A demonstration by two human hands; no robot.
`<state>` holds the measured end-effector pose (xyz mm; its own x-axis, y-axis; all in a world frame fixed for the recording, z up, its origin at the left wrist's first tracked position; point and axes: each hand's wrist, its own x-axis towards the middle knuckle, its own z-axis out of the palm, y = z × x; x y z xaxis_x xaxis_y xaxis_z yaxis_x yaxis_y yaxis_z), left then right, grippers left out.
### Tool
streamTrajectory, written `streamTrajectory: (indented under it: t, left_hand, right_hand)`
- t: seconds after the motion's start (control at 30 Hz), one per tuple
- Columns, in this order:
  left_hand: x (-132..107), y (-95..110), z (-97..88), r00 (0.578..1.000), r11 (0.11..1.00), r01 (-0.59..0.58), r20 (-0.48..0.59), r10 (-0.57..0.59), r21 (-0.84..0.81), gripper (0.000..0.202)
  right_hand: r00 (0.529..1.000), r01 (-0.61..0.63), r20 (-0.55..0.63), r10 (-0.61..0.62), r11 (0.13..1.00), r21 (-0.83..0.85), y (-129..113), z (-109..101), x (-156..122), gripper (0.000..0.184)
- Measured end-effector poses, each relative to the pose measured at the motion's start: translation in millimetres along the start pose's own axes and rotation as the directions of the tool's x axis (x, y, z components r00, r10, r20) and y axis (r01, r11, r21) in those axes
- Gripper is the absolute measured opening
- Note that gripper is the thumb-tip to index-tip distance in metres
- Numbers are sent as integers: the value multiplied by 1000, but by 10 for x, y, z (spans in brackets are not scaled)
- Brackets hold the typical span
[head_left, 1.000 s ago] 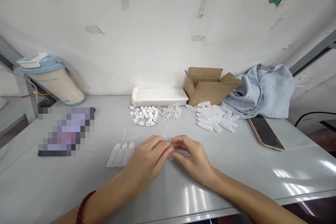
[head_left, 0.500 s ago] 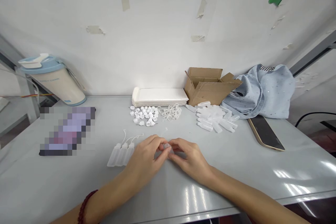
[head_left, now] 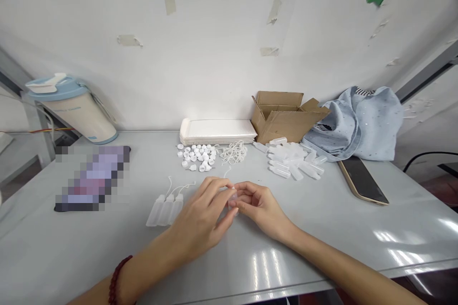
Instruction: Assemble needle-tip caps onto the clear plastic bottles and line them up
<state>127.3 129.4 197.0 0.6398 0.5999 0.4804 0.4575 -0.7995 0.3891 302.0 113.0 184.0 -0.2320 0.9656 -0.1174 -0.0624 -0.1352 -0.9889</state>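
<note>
Between my two hands is a small translucent plastic bottle (head_left: 233,196), mostly hidden by fingers, with a thin white cord (head_left: 227,170) rising at its top. My right hand (head_left: 263,207) pinches the bottle from the right, thumb and fingers closed on its side. From the left, the bent fingers of my left hand (head_left: 203,209) reach the bottle's top, its thumb lower down near the body. Beside my left hand lie capped bottles (head_left: 165,210) in a row, white cords coming from their tips. Further back are a heap of white caps (head_left: 198,155) and a tangle of white cords (head_left: 234,152).
Loose uncapped bottles (head_left: 291,158) lie in a pile at right. Behind stand a stack of white envelopes (head_left: 220,129) and an open cardboard box (head_left: 289,121). A blue cloth bag (head_left: 372,124), a phone (head_left: 362,181), a tumbler (head_left: 75,109) and a pixelated object (head_left: 95,178) flank the workspace.
My left fingers have moved up to the bottle's top, the thumb drawing lower. The bottle stands more upright between my hands, and the cord above it shows more.
</note>
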Motion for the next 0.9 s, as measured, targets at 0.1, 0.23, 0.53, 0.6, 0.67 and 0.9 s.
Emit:
streamTrajectory:
  t: [0.1, 0.23, 0.53, 0.6, 0.67, 0.9]
  left_hand:
    - [4, -26, -30, 992, 991, -120, 54, 116, 67, 28]
    - [-13, -52, -18, 987, 981, -147, 90, 136, 130, 39]
    - [-5, -28, -21, 993, 991, -95, 84, 88, 94, 36]
    - [17, -30, -62, 993, 995, -82, 89, 77, 60, 35]
    - [30, -42, -126, 993, 998, -60, 99, 57, 30, 36]
    - [-151, -245, -399, 981, 996, 67, 177, -77, 61, 43]
  right_hand:
    - [1000, -15, -11, 15, 1000, 7, -22, 0, -5, 28]
    - [999, -15, -27, 16, 1000, 21, -18, 2, -14, 26]
    - [999, -31, -14, 31, 999, 16, -3, -5, -8, 28]
    - [1000, -31, -5, 31, 999, -10, -12, -12, -13, 28]
    - [1000, -31, -3, 30, 999, -41, -32, -20, -26, 29]
    - [999, -22, -34, 18, 995, -98, -112, -45, -71, 29]
